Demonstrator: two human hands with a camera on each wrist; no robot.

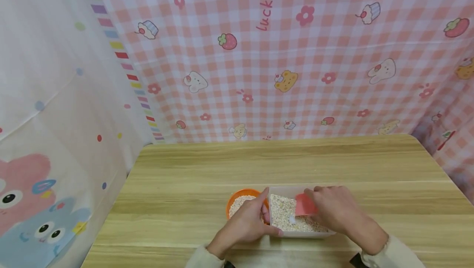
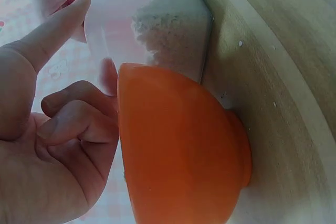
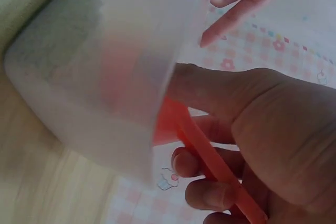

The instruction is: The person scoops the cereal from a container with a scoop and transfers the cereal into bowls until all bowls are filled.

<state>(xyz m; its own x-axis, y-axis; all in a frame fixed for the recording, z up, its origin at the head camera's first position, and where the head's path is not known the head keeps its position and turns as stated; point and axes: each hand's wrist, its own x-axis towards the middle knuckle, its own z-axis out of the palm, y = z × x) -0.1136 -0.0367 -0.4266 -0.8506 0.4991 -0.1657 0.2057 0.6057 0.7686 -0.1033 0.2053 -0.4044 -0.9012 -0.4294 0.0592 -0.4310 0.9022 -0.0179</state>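
A translucent white box point(image 1: 303, 234) holds pale, oat-like flakes point(image 1: 283, 214). My right hand point(image 1: 338, 210) grips a red scoop point(image 1: 305, 205) by its handle point(image 3: 220, 166), fingers curled round it. The scoop's head is inside the box, over the flakes, and a small white piece point(image 1: 292, 219) shows beside it. At the box's left end is my left hand point(image 1: 248, 220), its straight thumb point(image 2: 60, 27) touching the rim and its other fingers partly curled. That hand overlaps an orange bowl point(image 1: 231, 202) of similar pale flakes in the head view, hiding part of it.
The bowl stands close against the box's left side on a wood-grain table point(image 1: 177, 194). A few loose flakes point(image 2: 240, 43) lie on the tabletop near them. Behind the table hangs a pink checked cloth point(image 1: 259, 62), with a white printed cloth point(image 1: 66, 95) on the left.
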